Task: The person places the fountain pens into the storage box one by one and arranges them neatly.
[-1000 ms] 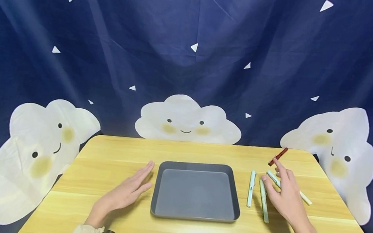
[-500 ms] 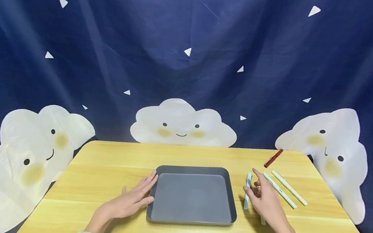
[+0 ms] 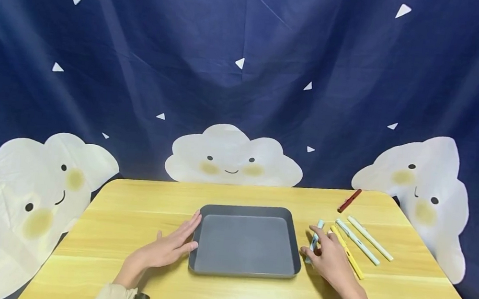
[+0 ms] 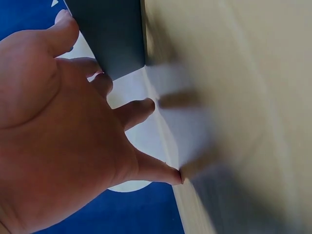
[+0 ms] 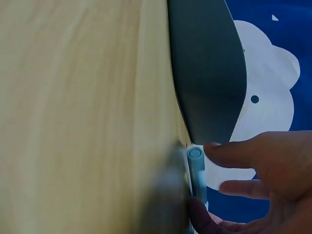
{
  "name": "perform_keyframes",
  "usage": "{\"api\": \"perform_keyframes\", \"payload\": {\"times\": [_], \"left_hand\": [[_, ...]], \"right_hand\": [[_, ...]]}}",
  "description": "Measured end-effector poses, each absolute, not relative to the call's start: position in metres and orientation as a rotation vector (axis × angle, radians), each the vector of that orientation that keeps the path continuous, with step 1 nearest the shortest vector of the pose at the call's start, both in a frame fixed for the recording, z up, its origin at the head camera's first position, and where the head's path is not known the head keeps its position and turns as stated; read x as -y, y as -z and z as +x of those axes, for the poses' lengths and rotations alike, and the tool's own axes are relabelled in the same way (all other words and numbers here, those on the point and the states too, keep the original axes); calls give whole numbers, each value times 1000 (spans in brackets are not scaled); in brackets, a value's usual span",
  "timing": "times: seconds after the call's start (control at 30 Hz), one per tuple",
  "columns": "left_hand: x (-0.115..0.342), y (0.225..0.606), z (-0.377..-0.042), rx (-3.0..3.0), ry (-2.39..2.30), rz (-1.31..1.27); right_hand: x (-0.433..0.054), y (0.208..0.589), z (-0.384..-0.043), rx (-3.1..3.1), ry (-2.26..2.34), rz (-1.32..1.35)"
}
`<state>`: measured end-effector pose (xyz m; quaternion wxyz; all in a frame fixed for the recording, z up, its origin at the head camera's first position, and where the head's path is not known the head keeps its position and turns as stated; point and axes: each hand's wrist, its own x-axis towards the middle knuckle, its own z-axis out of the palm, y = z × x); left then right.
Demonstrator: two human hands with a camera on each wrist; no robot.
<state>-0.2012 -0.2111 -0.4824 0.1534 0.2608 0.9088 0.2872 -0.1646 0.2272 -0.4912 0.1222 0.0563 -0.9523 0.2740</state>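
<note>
My right hand [image 3: 329, 258] bends over a light blue pen [image 3: 313, 243] just right of the grey tray [image 3: 245, 273]. In the right wrist view, thumb and a fingertip meet the sides of that light blue pen [image 5: 196, 168], its round end toward the camera; the fingers cover its far part. My left hand [image 3: 168, 248] rests its extended fingers along the tray's left side. Seen from the left wrist, the thumb of my left hand [image 4: 73, 112] is at the tray wall [image 4: 114, 39], and the other fingers are spread, two tips right at the tabletop.
Right of the right hand lie a yellow pen [image 3: 347, 253], another light blue pen [image 3: 358, 242] and a whitish pen [image 3: 370, 238], all slanted. A dark red pen [image 3: 349, 201] lies near the back edge of the wooden table [image 3: 143, 203]. A dark blue curtain [image 3: 239, 63] hangs behind.
My right hand has drawn left and toward me, from the middle pens to the leftmost light blue one, which has tilted. The yellow pen lies more slanted. My left hand has moved against the tray.
</note>
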Motion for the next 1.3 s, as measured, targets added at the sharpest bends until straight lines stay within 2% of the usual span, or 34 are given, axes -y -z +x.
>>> {"api": "perform_keyframes", "payload": {"times": [0.8,0.97,1.3], "left_hand": [[211,482,-199,-2607,-833,742],[213,483,-201,-2606,-833,750],[213,483,-200,-2604,-850,744]], "right_hand": [[-240,482,-167,2871,-883,160],[-245,479,-170,2855,-1061,148],[-254,473,-170,2651,-1715,133]]}}
